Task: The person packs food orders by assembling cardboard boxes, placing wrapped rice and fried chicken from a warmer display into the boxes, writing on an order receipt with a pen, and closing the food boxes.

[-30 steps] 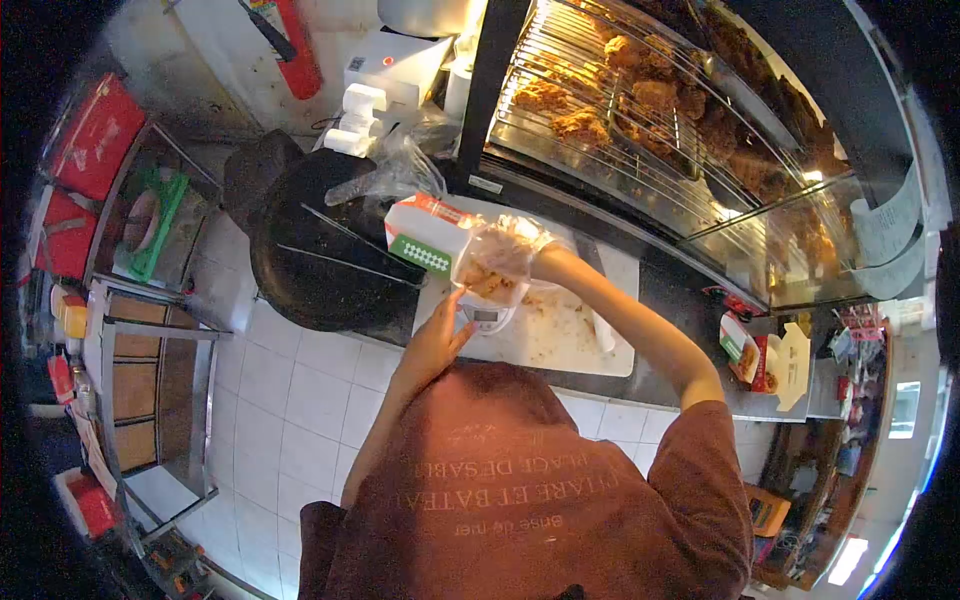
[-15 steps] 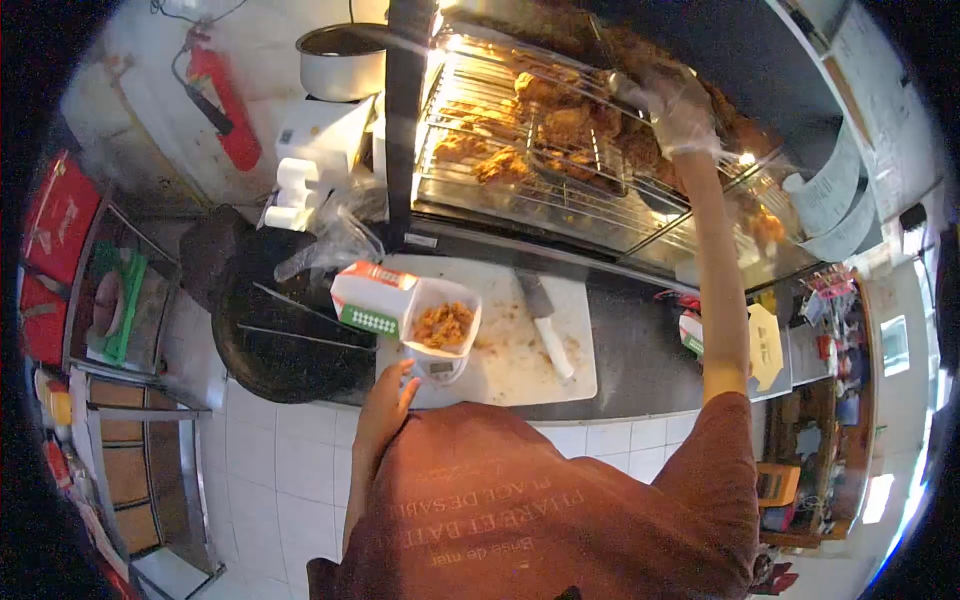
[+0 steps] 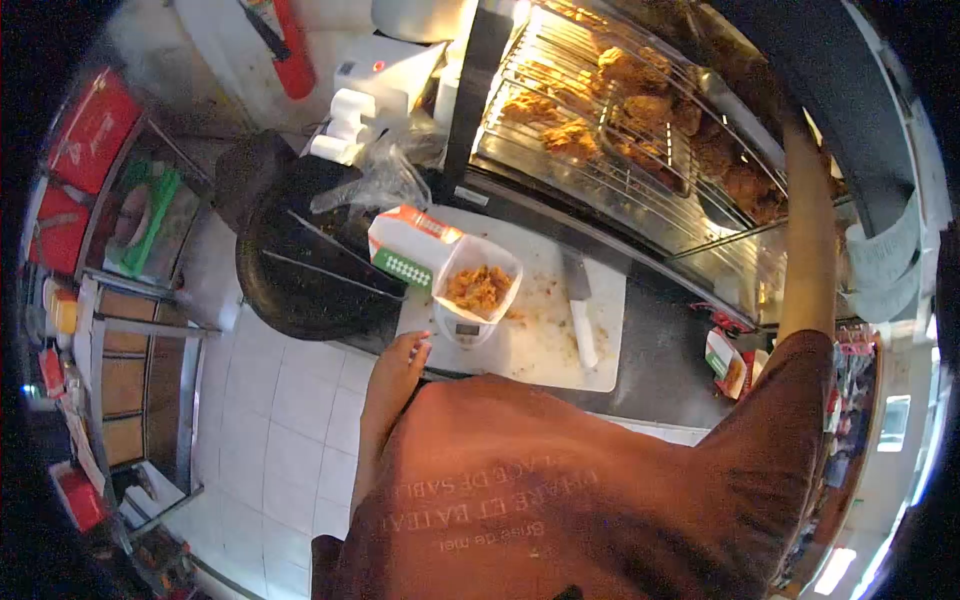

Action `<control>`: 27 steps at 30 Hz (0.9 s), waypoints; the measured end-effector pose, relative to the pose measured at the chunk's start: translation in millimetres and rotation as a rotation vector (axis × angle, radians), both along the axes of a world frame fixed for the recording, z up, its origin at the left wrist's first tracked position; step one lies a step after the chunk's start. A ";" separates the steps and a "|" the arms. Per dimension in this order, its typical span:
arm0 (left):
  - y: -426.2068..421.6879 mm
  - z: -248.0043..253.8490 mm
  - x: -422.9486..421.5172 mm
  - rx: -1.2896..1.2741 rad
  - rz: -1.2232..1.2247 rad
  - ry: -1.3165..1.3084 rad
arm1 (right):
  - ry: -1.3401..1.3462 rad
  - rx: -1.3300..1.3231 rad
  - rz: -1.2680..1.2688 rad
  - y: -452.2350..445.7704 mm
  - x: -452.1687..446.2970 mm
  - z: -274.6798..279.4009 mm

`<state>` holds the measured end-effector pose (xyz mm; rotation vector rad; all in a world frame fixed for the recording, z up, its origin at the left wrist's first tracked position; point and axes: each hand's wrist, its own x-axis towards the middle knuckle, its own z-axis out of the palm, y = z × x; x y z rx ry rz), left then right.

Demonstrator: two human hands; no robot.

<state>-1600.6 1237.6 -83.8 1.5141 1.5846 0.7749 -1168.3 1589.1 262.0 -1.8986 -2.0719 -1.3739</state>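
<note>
My left hand (image 3: 398,368) is at the counter's front edge, fingers loosely bent and apart, with nothing visible in it. Just beyond it, an open paper box (image 3: 492,262) of fried chicken pieces (image 3: 480,289) stands on a small digital scale (image 3: 467,329). A second, orange, white and green box (image 3: 412,245) touches it on the left. My right arm (image 3: 808,230) reaches into the lit warming cabinet (image 3: 590,215); the hand at its end is dim and hidden from clear view. Near it lies a long metal utensil (image 3: 740,115), above more fried chicken (image 3: 640,75) on wire racks.
The scale sits on a white cutting board (image 3: 545,355), with a white-handled knife (image 3: 583,325) to its right. A black round container (image 3: 310,270) stands left, beside a crumpled plastic bag (image 3: 385,180). Another food box (image 3: 725,362) is at the right.
The view has shifted and turned, so the counter appears differently placed. My right arm has reached further right into the cabinet, and its gloved hand, visible before, is now obscured.
</note>
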 end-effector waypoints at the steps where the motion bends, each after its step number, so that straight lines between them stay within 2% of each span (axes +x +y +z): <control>1: -0.2 0.6 0.9 -0.020 0.005 -0.005 | -0.003 -0.010 -0.001 -3.8 2.3 0.3; 7: -0.9 2.8 4.8 -0.024 0.022 -0.027 | -0.004 -0.003 0.051 -20.2 9.0 -1.1; 13: 5.5 -9.5 7.1 0.091 -0.007 -0.017 | -0.017 0.005 0.104 -57.6 21.0 -8.6; 27: 14.4 -3.9 8.8 0.056 -0.135 0.018 | -0.010 0.013 0.142 -136.3 44.1 -36.3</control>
